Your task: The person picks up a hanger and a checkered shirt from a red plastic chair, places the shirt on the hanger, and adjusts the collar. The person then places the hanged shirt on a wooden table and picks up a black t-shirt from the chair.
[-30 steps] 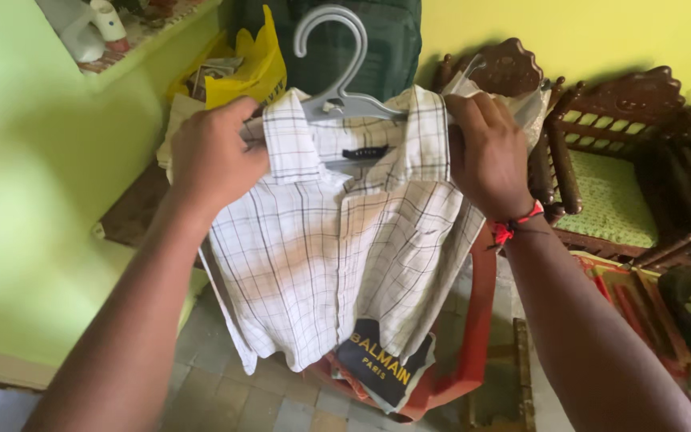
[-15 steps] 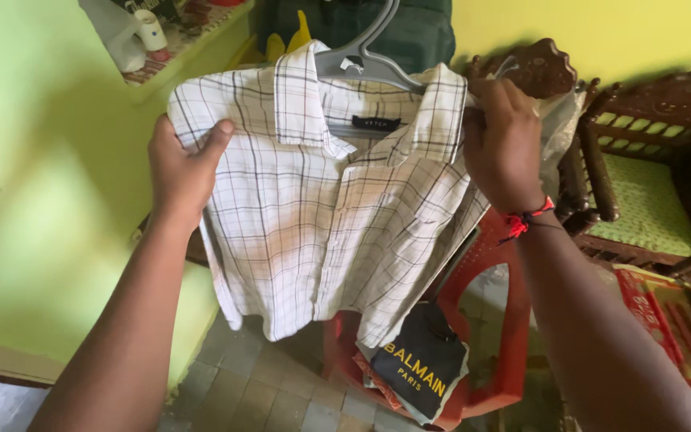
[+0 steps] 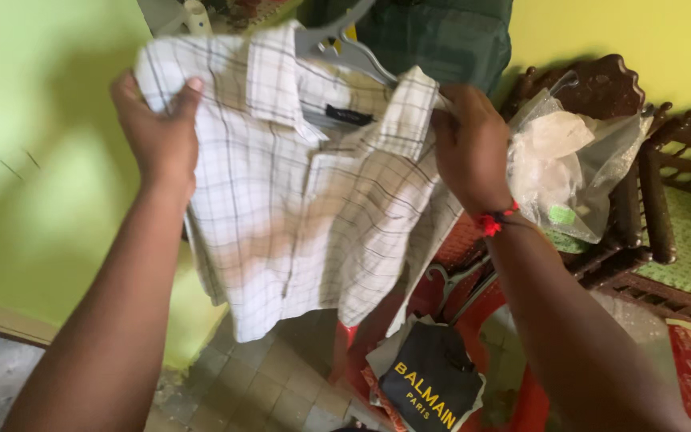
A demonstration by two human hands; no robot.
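From the head camera I see my left hand (image 3: 157, 132) with its fingers closed on one shoulder of a white checked shirt (image 3: 305, 208), held up in front of the green wall. My right hand (image 3: 469, 148) pinches the other shoulder just beside the collar, fingers clamped on the cloth. The shirt hangs on a grey hanger (image 3: 345, 48), front open, tilted down toward the right. Below it sits a red plastic chair (image 3: 513, 392) carrying a folded black garment (image 3: 429, 384). A clear plastic bag (image 3: 573, 164) hangs on the carved wooden chair (image 3: 641, 216) behind my right wrist.
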